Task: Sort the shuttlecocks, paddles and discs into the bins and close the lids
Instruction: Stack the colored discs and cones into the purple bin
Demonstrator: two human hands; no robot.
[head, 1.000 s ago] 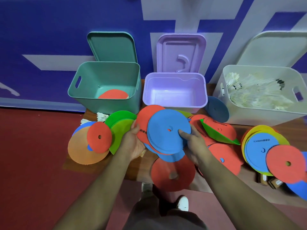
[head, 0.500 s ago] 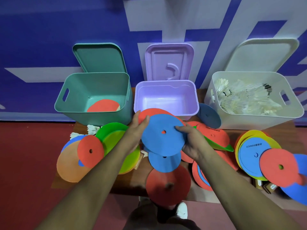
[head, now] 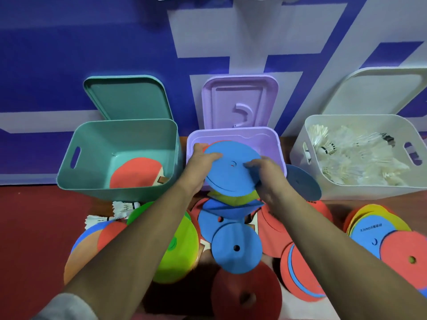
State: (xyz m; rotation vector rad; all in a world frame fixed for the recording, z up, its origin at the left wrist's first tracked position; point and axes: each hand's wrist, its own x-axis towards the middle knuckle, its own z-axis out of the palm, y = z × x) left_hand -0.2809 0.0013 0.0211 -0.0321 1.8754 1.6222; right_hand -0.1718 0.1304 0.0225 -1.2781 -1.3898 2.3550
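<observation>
My left hand point(head: 198, 165) and my right hand point(head: 265, 176) grip a stack of discs point(head: 231, 172), blue on top with red edges behind it, over the front rim of the purple bin point(head: 233, 135). The teal bin point(head: 120, 158) on the left holds a red paddle point(head: 136, 173). On the right the white bin point(head: 360, 153) is full of white shuttlecocks point(head: 346, 155). Loose red, blue, green, yellow and orange discs point(head: 235, 248) cover the low table below my arms. Two shuttlecocks point(head: 122, 207) lie left of them.
The three lids stand open against the blue and white wall: teal point(head: 127, 98), purple point(head: 239, 102), white point(head: 379, 88). Another pile of discs point(head: 379, 232) lies at the right. Red floor surrounds the table.
Both hands lifted the disc stack off the table pile and carried it forward and up to the purple bin's opening. The view tilted closer to the bins.
</observation>
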